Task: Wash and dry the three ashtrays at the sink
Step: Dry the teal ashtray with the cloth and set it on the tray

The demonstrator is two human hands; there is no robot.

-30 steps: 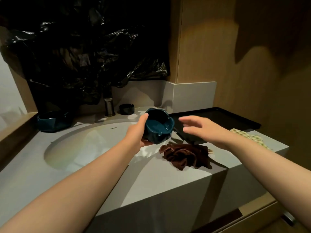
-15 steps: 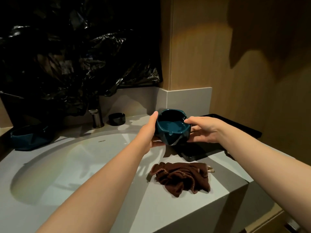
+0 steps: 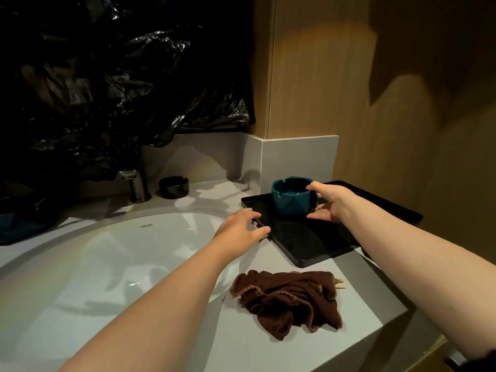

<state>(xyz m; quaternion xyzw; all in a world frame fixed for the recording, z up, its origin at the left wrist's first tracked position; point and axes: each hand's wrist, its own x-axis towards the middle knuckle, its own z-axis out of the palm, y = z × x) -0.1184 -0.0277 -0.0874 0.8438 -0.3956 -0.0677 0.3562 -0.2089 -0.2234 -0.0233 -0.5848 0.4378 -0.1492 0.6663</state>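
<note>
Basin (image 3: 107,264) taking up the left, tray (image 3: 308,261) lying just right of it

The basin is sitting in the counter (image 3: 268,345) with the faucet (image 3: 137,186) standing behind it and a second ashtray (image 3: 173,187) sitting just right of the faucet. A third ashtray (image 3: 18,224) is lying at the far left. One ashtray (image 3: 290,200) is resting on the tray's back part, the right hand (image 3: 332,202) wrapping round its right side, the left hand (image 3: 239,229) spreading out at the tray's left rim. A cloth (image 3: 290,302) is lying in front of the tray.
</note>
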